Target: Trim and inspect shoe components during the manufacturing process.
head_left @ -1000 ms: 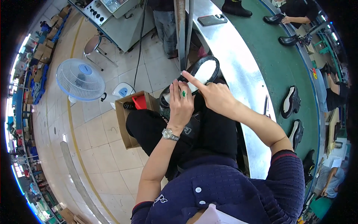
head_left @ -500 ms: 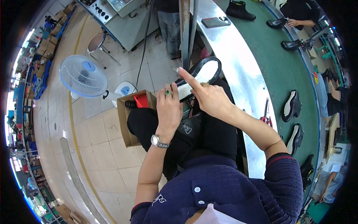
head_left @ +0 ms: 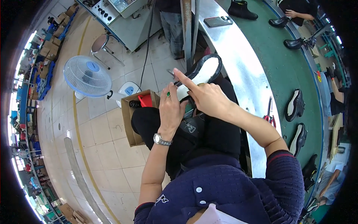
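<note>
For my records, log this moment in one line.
left hand: at white-bottomed black shoe | right hand: over shoe, index finger extended

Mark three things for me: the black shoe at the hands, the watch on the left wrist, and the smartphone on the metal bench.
Black shoe [head_left: 209, 68], head view: on its white underside.
Wristwatch [head_left: 157, 139], head view: on its dial.
Smartphone [head_left: 217, 22], head view: mid upper surface.

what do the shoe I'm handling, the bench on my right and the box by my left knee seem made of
Shoe: black edge, slightly shiny, perhaps leather or synthetic; white face matte, material unclear. Bench: likely bare sheet metal, given its silvery glare. Box: probably cardboard, matte brown with thin walls.
</note>
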